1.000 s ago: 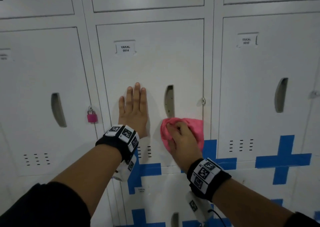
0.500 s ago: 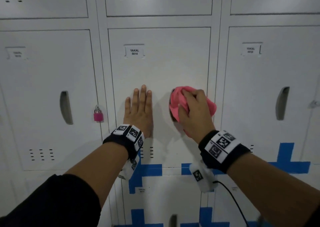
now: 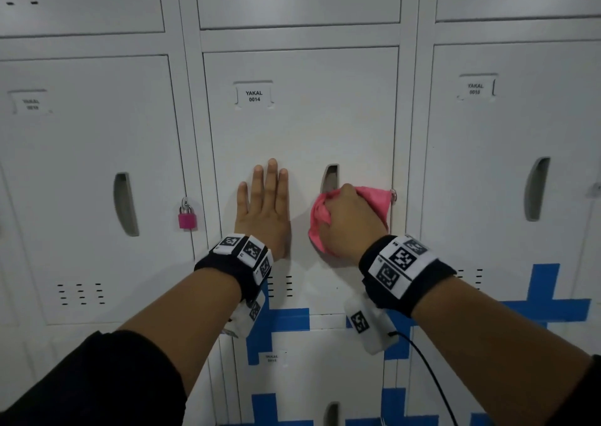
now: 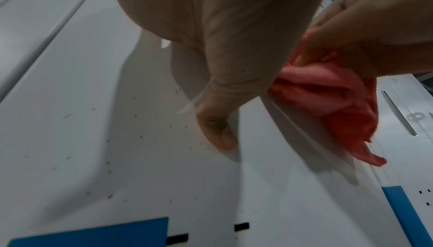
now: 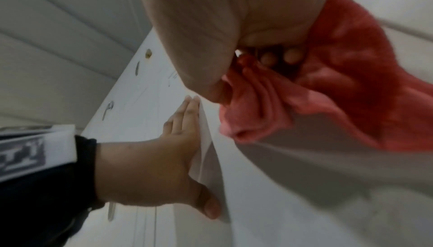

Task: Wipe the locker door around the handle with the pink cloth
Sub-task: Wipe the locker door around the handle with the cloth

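Observation:
The white locker door (image 3: 299, 126) labelled YAKAL 0014 fills the middle of the head view. Its recessed handle slot (image 3: 331, 177) shows only at the top; the lower part is hidden behind the pink cloth (image 3: 374, 201). My right hand (image 3: 348, 224) grips the bunched cloth and presses it on the door at the slot's lower right. The cloth (image 5: 328, 87) wraps my curled fingers in the right wrist view. My left hand (image 3: 265, 204) lies flat on the door left of the slot, fingers straight and pointing up. The left wrist view shows my thumb (image 4: 218, 130) on the door beside the cloth (image 4: 332, 99).
A pink padlock (image 3: 187, 219) hangs on the left neighbouring locker. A hasp ring (image 3: 393, 195) sits at the door's right edge beside the cloth. Blue tape crosses (image 3: 546, 295) mark the lower doors. A black cable (image 3: 429, 377) hangs from my right wrist.
My right hand carried the cloth from below the handle up over it, then down to its lower right side. The left hand stayed flat on the door. The head view tilted slightly.

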{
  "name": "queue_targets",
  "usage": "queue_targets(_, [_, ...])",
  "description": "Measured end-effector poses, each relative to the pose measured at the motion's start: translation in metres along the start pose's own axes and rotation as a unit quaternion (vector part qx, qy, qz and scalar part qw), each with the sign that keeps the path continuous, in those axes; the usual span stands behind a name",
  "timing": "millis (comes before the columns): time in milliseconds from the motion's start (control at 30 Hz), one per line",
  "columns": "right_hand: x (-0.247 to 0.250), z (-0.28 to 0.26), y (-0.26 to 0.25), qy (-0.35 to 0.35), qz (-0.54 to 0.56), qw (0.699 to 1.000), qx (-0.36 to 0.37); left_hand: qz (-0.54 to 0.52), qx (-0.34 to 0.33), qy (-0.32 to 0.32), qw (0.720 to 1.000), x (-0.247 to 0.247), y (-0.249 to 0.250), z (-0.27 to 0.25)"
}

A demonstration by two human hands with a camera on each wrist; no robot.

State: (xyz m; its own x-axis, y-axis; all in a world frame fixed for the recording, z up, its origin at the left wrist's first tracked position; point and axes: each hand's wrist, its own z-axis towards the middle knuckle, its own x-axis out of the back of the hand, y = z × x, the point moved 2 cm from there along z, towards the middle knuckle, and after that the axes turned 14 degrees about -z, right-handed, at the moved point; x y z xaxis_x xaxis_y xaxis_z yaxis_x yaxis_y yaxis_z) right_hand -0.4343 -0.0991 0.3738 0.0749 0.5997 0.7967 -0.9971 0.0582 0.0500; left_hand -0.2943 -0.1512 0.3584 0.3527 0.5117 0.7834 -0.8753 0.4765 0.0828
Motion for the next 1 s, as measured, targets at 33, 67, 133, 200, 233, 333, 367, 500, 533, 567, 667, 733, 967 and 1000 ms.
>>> queue_targets(33, [-0.002, -0.003, -0.001, -0.032, -0.039, 0.999, 0.007, -0.004, -0.002, 0.001, 1.0, 0.0, 0.001, 0.0])
queue_targets(67, [-0.002, -0.006, -0.003, -0.053, -0.062, 0.997, 0.005, -0.007, -0.003, 0.002, 1.0, 0.001, 0.001, 0.0])
queue_targets(133, [0.002, -0.008, -0.006, -0.063, -0.1, 0.993, 0.019, -0.007, -0.001, -0.004, 1.0, 0.002, 0.0, 0.0])
queue_targets(200, [0.014, -0.008, -0.006, -0.066, -0.139, 0.987, 0.043, -0.005, 0.001, -0.013, 1.0, 0.002, -0.002, 0.001])
queue_targets(233, [0.02, -0.007, -0.005, -0.055, -0.154, 0.985, 0.054, -0.004, 0.002, -0.017, 1.0, 0.002, -0.002, 0.001])
queue_targets(333, [0.04, -0.007, -0.005, 0.047, -0.195, 0.977, 0.074, -0.006, -0.001, -0.018, 1.0, 0.001, -0.004, 0.002])
queue_targets(367, [0.042, -0.004, -0.004, 0.075, -0.21, 0.972, 0.071, -0.009, -0.002, -0.017, 1.0, 0.0, -0.004, 0.002])
queue_targets(500, [0.041, 0.003, -0.004, 0.054, -0.22, 0.973, 0.045, -0.006, 0.001, -0.006, 1.0, -0.001, -0.002, 0.002])
queue_targets(533, [0.039, 0.003, -0.005, 0.053, -0.225, 0.973, 0.032, -0.004, 0.001, -0.006, 1.0, -0.001, -0.002, 0.002])
queue_targets(567, [0.036, 0.003, -0.007, 0.057, -0.234, 0.97, 0.021, -0.001, -0.001, -0.006, 1.0, -0.001, -0.003, 0.002])
queue_targets(667, [0.033, 0.004, -0.019, 0.058, -0.271, 0.961, 0.018, 0.006, -0.007, -0.005, 1.0, 0.0, -0.005, 0.001])
queue_targets(733, [0.034, 0.006, -0.025, 0.055, -0.293, 0.954, 0.028, 0.012, -0.008, -0.007, 1.0, 0.0, -0.008, 0.001])
queue_targets(967, [0.015, -0.005, -0.031, 0.017, -0.312, 0.949, 0.042, 0.006, -0.017, 0.006, 1.0, -0.001, -0.007, 0.001])
queue_targets(1000, [0.015, -0.006, -0.03, 0.015, -0.307, 0.95, 0.051, 0.004, -0.019, 0.008, 1.0, -0.001, -0.007, 0.001])
